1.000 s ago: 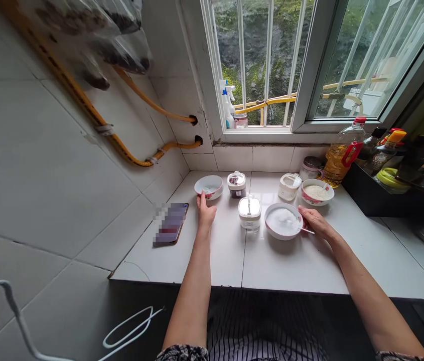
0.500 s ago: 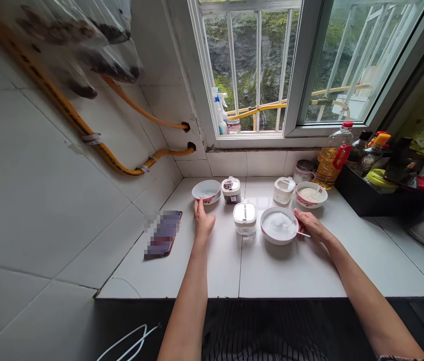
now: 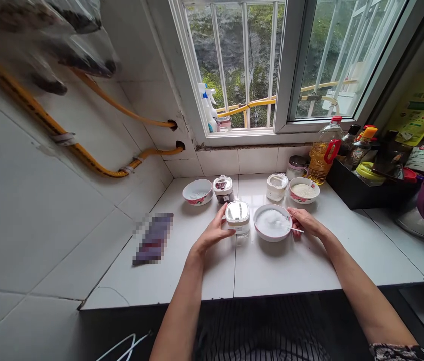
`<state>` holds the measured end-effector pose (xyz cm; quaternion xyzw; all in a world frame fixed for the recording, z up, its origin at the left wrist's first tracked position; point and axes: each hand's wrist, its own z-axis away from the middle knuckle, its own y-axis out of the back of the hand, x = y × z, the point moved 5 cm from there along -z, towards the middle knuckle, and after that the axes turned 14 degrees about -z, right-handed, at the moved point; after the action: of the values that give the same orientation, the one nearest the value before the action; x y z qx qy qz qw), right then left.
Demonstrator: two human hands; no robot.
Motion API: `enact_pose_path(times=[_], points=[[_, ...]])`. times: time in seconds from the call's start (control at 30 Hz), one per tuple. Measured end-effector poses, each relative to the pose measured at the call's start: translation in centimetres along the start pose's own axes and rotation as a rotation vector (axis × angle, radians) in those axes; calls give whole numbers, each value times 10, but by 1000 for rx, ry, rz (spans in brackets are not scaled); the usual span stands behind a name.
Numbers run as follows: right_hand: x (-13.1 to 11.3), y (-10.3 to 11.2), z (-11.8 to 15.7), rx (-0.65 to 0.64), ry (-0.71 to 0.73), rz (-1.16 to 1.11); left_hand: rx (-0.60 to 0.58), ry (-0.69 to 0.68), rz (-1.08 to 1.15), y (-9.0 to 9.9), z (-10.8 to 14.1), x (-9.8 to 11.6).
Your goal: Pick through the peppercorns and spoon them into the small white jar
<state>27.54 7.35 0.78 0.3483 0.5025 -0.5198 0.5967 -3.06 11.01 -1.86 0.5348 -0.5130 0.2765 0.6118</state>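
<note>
My left hand point(image 3: 214, 233) is curved around the left side of a clear square jar point(image 3: 238, 218) with a white-rimmed lid, thumb in front and fingers behind. To its right, my right hand point(image 3: 305, 220) pinches the right rim of a white bowl point(image 3: 272, 236) that holds a heap of white grains point(image 3: 273, 219). A thin white handle point(image 3: 296, 229) sticks out over that rim beside my fingers. Behind stand a jar of dark contents point(image 3: 223, 189), a jar of pale contents point(image 3: 276, 187), a flowered bowl of pale grains point(image 3: 304, 190) and another flowered bowl point(image 3: 197, 192) at the left.
A blurred-out phone point(image 3: 154, 238) lies on the white tiled counter point(image 3: 212, 281) at left. Back right are a brown-lidded jar point(image 3: 296, 167), an oil bottle point(image 3: 320, 158) and a black box point(image 3: 350, 185) of seasonings. A kettle point(image 3: 422, 210) stands at far right, below a barred window.
My left hand has left the flowered bowl at the left and come right and nearer to the square jar. My right hand stays at the bowl of white grains. The view has shifted slightly.
</note>
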Motion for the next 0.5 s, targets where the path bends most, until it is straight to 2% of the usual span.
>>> enact_pose_path(times=[0.07,0.13,0.5], points=[[0,-1,-1,2,9,1,-60,-31,14,-6,1,7],[1,0,-3,7,16,7,-70,-46,19,-8,1,14],[6,3,-5,22,14,18,81,-169,-58,1,-3,47]])
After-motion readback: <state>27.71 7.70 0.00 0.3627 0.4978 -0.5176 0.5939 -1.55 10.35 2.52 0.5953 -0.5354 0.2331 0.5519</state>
